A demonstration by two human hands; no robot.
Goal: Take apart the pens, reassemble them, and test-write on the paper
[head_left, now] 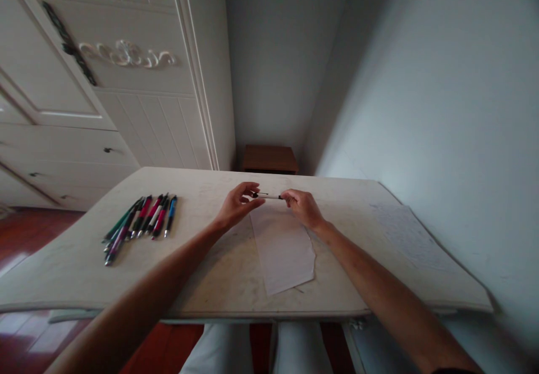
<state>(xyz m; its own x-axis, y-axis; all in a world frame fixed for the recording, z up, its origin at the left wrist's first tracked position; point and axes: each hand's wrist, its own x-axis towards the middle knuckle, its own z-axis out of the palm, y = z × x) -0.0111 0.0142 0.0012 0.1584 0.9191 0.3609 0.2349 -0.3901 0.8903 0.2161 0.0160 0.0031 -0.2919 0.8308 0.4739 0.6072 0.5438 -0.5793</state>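
Between my two hands, above the far part of the table, a white pen with black ends lies level. My left hand pinches its clip end between thumb and fingers. At the other end, the fingertips of my right hand close around the dark tip. A white sheet of paper with one torn edge rests on the table just below both hands. Off to the left lies a loose bunch of several pens, in green, purple, red, black and blue.
The white table bears dark smudges. Another sheet with faint markings lies at its right side by the wall. Beyond the table stands a brown wooden box-like piece, and a white cabinet rises at the left.
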